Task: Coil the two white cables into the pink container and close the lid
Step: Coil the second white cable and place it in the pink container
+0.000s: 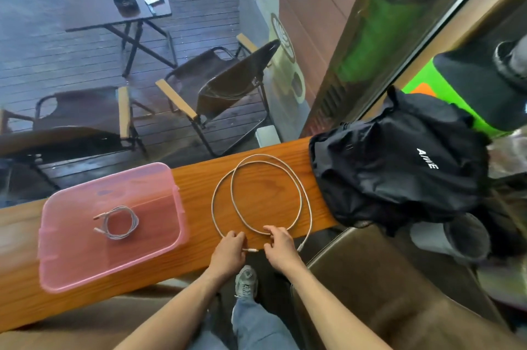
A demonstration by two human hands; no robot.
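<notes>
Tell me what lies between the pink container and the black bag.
Head view: the loose white cable in big loops on the wooden counter, both hands at its near edge.

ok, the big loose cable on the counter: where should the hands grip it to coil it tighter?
Grip the loose white cable at the near arc, from the person's side. Both loops run close together there, and the left hand and right hand already pinch it. The far arc lies beside the black backpack, so it is harder to reach.

Counter [196, 181]: container [68, 272], cable [296, 187] (looped), backpack [393, 178]
</notes>
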